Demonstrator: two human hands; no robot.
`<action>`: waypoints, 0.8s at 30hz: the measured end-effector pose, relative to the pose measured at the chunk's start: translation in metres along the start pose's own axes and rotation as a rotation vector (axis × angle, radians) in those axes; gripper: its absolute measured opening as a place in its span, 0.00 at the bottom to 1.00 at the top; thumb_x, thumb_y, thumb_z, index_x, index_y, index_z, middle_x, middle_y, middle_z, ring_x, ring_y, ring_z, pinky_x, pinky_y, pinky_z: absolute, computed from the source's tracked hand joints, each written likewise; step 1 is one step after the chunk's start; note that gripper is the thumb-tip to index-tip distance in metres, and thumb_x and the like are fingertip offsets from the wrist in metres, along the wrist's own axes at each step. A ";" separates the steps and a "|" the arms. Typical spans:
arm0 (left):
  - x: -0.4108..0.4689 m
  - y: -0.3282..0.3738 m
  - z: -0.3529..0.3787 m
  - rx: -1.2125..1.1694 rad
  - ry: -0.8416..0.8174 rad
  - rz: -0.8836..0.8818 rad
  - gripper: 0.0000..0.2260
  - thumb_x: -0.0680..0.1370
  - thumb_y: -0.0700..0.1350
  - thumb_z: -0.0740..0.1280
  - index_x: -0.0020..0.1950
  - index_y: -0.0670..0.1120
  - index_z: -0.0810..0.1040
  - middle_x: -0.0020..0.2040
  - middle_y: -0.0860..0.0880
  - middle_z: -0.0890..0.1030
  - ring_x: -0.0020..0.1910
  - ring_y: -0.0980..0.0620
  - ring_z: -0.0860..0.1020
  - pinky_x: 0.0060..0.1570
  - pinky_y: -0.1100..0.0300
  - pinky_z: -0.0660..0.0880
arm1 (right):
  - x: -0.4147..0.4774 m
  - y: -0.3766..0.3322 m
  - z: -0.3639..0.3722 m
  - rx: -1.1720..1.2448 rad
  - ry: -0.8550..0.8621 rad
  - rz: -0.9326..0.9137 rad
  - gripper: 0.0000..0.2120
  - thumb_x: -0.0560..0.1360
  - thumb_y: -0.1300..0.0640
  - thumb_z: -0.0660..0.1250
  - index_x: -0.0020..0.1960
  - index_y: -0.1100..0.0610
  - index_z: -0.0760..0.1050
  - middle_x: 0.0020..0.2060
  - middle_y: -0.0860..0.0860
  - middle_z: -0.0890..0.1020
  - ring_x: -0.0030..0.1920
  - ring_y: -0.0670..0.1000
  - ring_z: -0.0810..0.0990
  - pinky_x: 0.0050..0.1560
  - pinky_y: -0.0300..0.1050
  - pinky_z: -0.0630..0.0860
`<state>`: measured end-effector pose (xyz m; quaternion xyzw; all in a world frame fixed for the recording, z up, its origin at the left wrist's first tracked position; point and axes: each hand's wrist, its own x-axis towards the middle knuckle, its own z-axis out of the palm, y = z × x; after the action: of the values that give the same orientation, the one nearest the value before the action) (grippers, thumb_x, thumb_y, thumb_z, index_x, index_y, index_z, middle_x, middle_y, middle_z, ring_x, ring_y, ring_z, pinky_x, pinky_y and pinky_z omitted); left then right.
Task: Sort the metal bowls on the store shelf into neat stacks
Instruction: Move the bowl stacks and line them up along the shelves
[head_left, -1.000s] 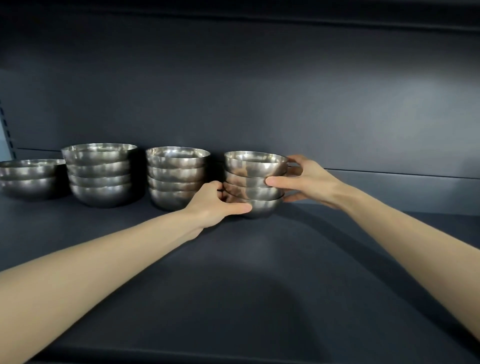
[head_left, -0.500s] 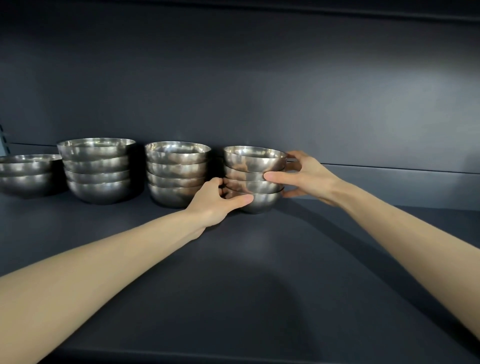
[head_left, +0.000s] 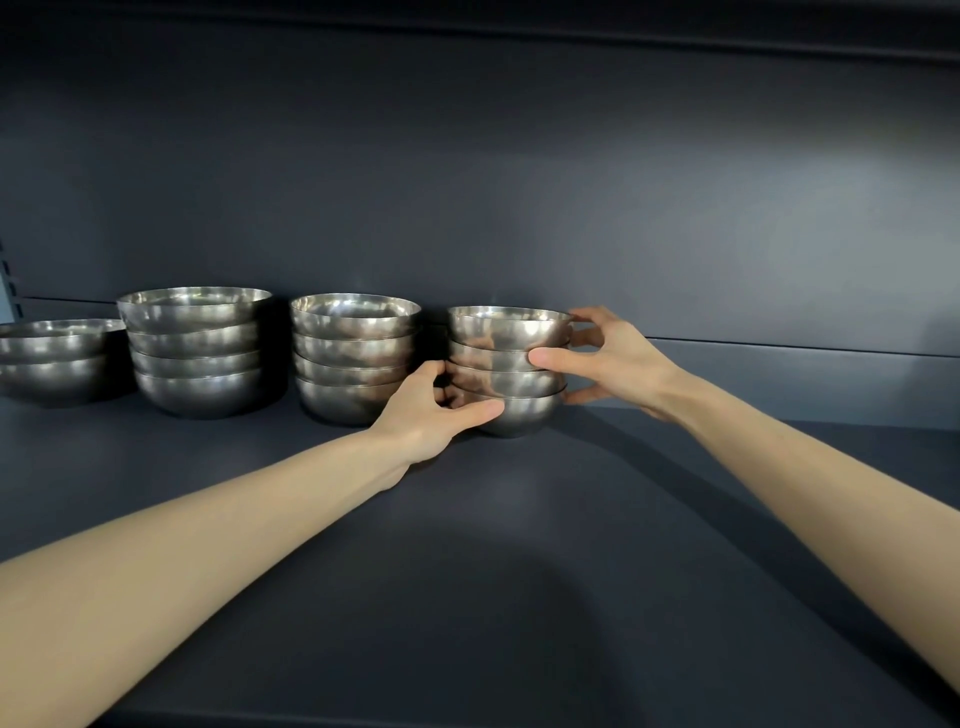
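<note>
Both grips are on, and they're on the same thing: your right hand (head_left: 618, 358) is wrapped on the small stack (head_left: 511, 338) of four metal bowls, thumb laid flat across the front at the second bowl from the top, fingers curling round the far side, one showing up by the top rim, another low by the bottom bowl. Your left hand (head_left: 423, 413) has the opposite flank, lower down, thumb stretched along the front of the bottom bowl, fingers tucked in round the side where the shadow hides most of them. So that's the stack pinned between your two grips, bowls nested upright and fairly square. Whether the bottom bowl is sitting on the shelf (head_left: 519, 545) or just off it, I cannot tell. Out from the left grip now: just beside it stands the middle stack (head_left: 356, 353), four slightly wider bowls, near the held one with a dark gap between, your knuckles crossing in front of its lower corner. Beyond that, the large stack (head_left: 195, 351), four bigger bowls, nested a touch unevenly. Farthest out, at the frame's edge, the low stack (head_left: 52, 358), two bowls and cut off by the picture. All four stand in a row along the rear of the shelf, close to the dark back panel (head_left: 519, 182). On the right grip's outer side the shelf runs on dark and flat, and both your bare forearms reach in across its front.
</note>
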<state>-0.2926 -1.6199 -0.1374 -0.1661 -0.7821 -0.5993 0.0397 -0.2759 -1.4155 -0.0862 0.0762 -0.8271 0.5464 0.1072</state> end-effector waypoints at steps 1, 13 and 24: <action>0.001 0.000 0.000 -0.006 0.000 0.000 0.21 0.71 0.48 0.76 0.59 0.52 0.69 0.53 0.48 0.80 0.57 0.51 0.79 0.57 0.62 0.73 | 0.000 0.000 0.000 0.001 0.001 0.001 0.39 0.66 0.52 0.77 0.71 0.56 0.63 0.57 0.50 0.77 0.57 0.47 0.79 0.49 0.56 0.82; 0.000 -0.003 0.001 -0.045 -0.002 0.021 0.18 0.71 0.46 0.76 0.56 0.53 0.72 0.51 0.48 0.81 0.55 0.51 0.79 0.53 0.65 0.73 | 0.000 0.001 0.001 -0.009 0.019 -0.009 0.38 0.67 0.52 0.77 0.72 0.56 0.63 0.57 0.49 0.77 0.56 0.46 0.79 0.48 0.55 0.82; 0.001 -0.003 0.001 -0.003 0.013 0.020 0.14 0.71 0.46 0.75 0.52 0.49 0.75 0.56 0.47 0.80 0.54 0.55 0.76 0.44 0.71 0.70 | 0.001 0.002 0.002 -0.011 0.032 -0.021 0.35 0.67 0.52 0.77 0.69 0.55 0.65 0.56 0.49 0.77 0.57 0.46 0.78 0.48 0.56 0.82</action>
<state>-0.2945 -1.6190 -0.1405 -0.1700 -0.7793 -0.6011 0.0502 -0.2773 -1.4159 -0.0888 0.0755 -0.8274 0.5418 0.1268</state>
